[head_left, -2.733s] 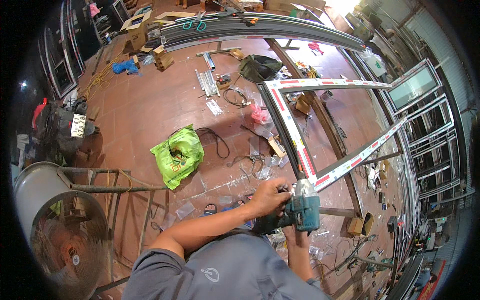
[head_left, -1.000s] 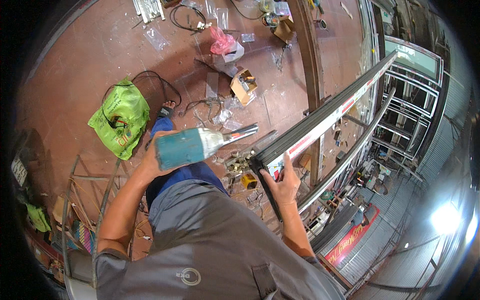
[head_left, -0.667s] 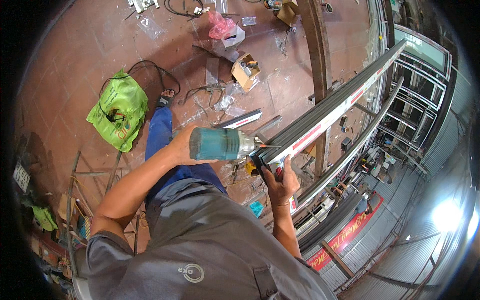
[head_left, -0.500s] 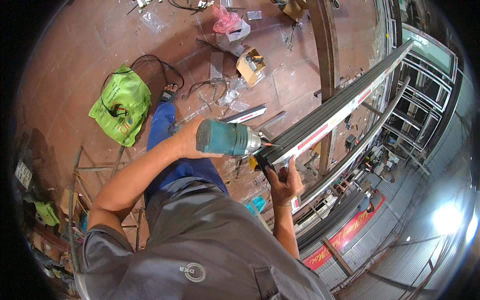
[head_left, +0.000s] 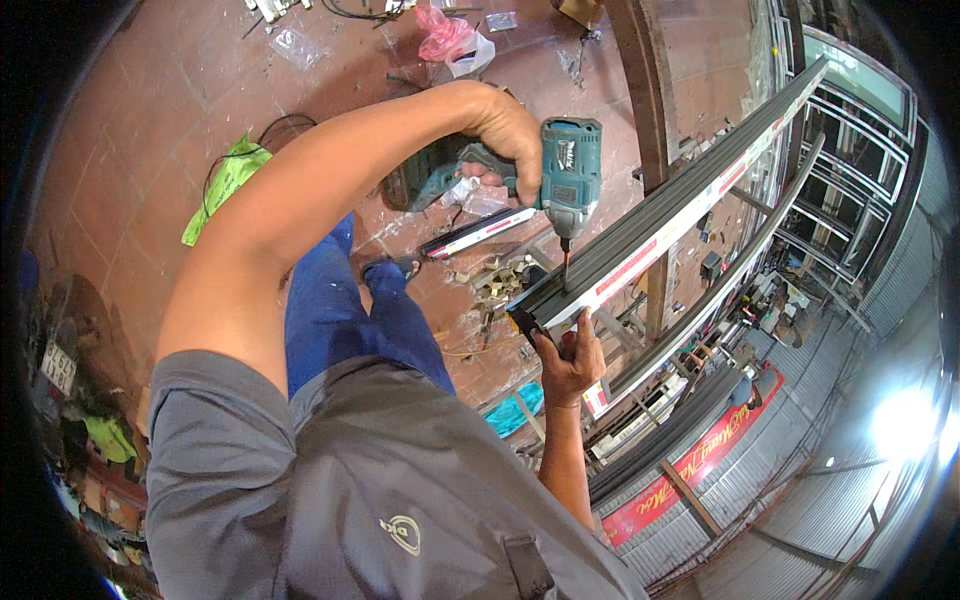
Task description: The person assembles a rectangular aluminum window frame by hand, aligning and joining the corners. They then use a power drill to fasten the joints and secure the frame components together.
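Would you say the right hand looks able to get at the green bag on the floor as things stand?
Probably not: the right hand is holding the end of the dark frame, and the left forearm crosses the view between that hand and the green bag, partly hiding it.

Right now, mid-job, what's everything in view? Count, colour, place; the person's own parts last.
Frame: one, dark grey with white-red strip, diagonal, right of centre
Power driver: one, teal and black, bit at the frame's near end
Loose profile: one, dark with white-red strip, floor
Small pieces: many, brass-coloured, floor
Beam: one, brown, crossing beneath the frame
Lime bag: one, green, floor, left, partly hidden
Crumpled plastic: count unclear, pink and white, floor, top
Framed panels: several, black and silver, far right
Banner: one, red, lower right
Left hand: one, bare, gripping the driver
Right hand: one, bare, touching the frame's near end
Trousers: one pair, blue, centre-left
Shirt: one, grey, bottom
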{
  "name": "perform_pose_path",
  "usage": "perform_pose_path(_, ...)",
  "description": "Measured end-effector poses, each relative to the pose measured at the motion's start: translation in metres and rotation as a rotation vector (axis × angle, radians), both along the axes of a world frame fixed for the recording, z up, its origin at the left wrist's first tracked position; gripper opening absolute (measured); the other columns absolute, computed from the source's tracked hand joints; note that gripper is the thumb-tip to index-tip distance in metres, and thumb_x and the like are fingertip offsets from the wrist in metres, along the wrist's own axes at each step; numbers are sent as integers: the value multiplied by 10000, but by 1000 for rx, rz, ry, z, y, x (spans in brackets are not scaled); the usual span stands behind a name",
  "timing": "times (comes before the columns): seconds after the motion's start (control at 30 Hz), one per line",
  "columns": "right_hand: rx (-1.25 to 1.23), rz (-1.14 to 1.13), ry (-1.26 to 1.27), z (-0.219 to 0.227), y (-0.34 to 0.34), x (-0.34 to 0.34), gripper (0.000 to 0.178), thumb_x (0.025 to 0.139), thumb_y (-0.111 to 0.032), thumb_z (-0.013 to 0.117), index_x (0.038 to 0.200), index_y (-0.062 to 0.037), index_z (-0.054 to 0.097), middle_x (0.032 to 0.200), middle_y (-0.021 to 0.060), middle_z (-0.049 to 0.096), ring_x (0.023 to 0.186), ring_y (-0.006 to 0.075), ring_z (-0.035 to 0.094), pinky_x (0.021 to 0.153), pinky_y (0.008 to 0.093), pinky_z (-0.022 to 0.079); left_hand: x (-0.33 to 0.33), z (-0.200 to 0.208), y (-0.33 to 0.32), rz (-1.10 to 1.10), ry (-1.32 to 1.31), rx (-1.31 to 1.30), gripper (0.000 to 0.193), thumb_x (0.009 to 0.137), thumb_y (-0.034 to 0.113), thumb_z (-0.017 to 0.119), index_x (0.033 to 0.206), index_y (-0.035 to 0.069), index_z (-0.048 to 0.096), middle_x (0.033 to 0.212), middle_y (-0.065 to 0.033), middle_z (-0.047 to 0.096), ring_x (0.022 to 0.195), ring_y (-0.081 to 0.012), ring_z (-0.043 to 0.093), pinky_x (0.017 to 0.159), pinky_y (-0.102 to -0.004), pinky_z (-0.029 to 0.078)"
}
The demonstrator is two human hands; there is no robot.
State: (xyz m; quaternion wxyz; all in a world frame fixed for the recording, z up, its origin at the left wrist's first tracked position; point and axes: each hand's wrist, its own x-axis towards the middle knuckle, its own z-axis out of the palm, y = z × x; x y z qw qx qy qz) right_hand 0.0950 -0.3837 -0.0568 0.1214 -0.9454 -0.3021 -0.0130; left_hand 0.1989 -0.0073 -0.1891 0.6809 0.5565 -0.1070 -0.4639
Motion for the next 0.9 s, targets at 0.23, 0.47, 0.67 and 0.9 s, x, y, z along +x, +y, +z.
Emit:
perform_pose_path(0.23, 23, 26, -35, 0, 6, 1, 854, 643, -336, 980, 1375, -19, 675, 687, 58, 653, 581, 224, 583, 566, 363, 474, -68, 6, -7, 254, -85, 34, 319, 747, 287, 890, 950, 83, 751, 753, -73, 712, 647, -190, 694, 588, -350, 570)
perform_pose_path(0.47, 31, 25, -82, -1, 8, -5, 837, 622, -365, 982, 1331, -22, 700, 682, 57, 655, 570, 241, 576, 555, 371, 455, -175, 27, -38, 743, -229, 70, 480, 722, 203, 934, 1119, 34, 724, 1004, -79, 780, 910, -159, 707, 908, -337, 556)
perform_pose_path(0.67, 16, 14, -105, 2, 8, 0, 806, 633, -448, 973, 1278, -31, 726, 656, 48, 663, 563, 232, 608, 555, 374, 470, -136, 56, -11, 582, 31, 79, 417, 736, 139, 929, 1079, 26, 722, 891, -62, 750, 720, -140, 681, 677, -315, 565)
perform_pose_path(0.9, 143, -111, 113, 17, 7, -3, 778, 638, -437, 982, 1267, -60, 722, 661, 40, 583, 589, 173, 562, 556, 348, 465, -129, 65, 52, 612, 156, 72, 259, 796, 135, 879, 946, 4, 714, 688, -47, 659, 541, -125, 579, 517, -301, 472)
